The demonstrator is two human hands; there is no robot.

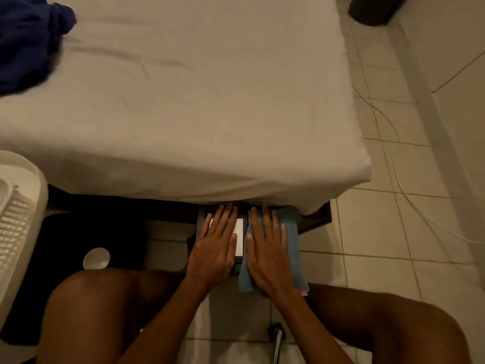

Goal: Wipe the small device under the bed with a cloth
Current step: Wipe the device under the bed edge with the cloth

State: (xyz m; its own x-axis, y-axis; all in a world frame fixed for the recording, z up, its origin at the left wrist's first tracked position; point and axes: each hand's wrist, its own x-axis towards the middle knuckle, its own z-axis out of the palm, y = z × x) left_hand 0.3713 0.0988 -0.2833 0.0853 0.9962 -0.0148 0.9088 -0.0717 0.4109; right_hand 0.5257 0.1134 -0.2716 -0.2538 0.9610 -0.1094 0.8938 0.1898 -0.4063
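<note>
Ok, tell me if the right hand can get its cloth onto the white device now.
Probably yes, partly: the device lies right beside the cloth, but the left hand covers most of it.

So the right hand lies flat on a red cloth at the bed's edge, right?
No, the cloth is blue, not red. The head view shows the right hand lying flat on it at the bed's edge, with the left hand on the small device.

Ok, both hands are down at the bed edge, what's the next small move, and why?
Probably slide the right hand and the blue cloth leftward onto the white device. The cloth lies flat under straight fingers beside the device's bare white face, and the left hand rests flat on that face, so it may need to shift aside.
</note>
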